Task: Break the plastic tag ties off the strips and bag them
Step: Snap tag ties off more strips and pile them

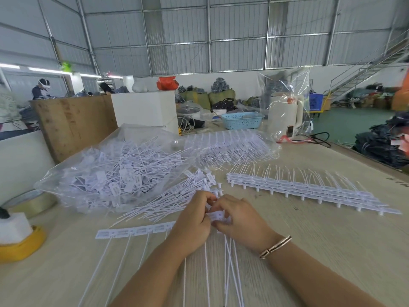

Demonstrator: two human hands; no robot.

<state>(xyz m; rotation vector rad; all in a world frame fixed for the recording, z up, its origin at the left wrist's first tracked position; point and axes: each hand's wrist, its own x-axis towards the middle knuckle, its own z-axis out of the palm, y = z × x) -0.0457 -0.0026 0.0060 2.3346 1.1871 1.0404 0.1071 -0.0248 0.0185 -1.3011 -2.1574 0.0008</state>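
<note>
Left hand [192,220]: fingers curling round the right end of a white tie strip [135,232], which is lying on the wooden table [332,251] and extending left, 4 tag heads showing, thin tails trailing toward the near edge.

Right hand [240,219]: fingers curling and pinching a small bunch of loose ties [218,217] just beside the left hand; bracelet [275,247] sitting on the wrist.

Clear plastic bag [106,173]: lying far left of the hands, holding a heap of separated ties.

Loose tie pile [177,196]: spilling from the bag mouth toward the hands.

Unbroken strip stack [309,191]: resting far right on the table.

Blue basket [242,120]: sitting at the far table edge.
</note>
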